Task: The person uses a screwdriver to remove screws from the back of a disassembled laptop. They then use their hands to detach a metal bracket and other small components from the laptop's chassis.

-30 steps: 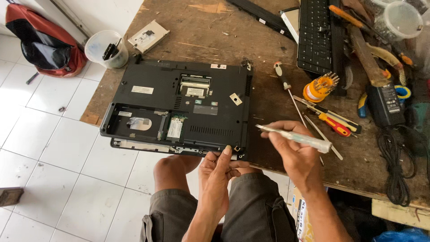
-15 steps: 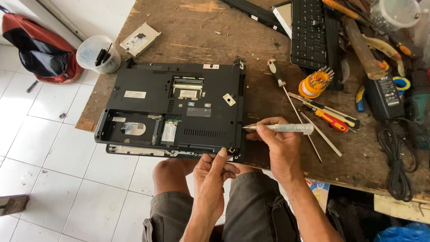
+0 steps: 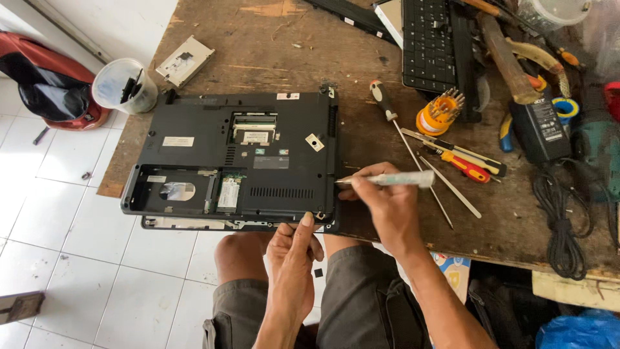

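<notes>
Right hand (image 3: 387,207) grips a screwdriver (image 3: 387,179) pointing left at the laptop (image 3: 194,152) edge; left hand (image 3: 294,255) pinches its near corner.

- A black keyboard (image 3: 434,44) is lying at the workbench's (image 3: 271,39) far edge.
- An orange bit holder (image 3: 438,113) is standing near loose screwdrivers (image 3: 462,161).
- A plastic cup (image 3: 123,85) is sitting beside a red bag (image 3: 48,77).

Laptop (image 3: 236,161) on workbench (image 3: 271,45), cup (image 3: 124,85) behind-left, screwdrivers (image 3: 452,158) right, keyboard (image 3: 429,42) behind those.
</notes>
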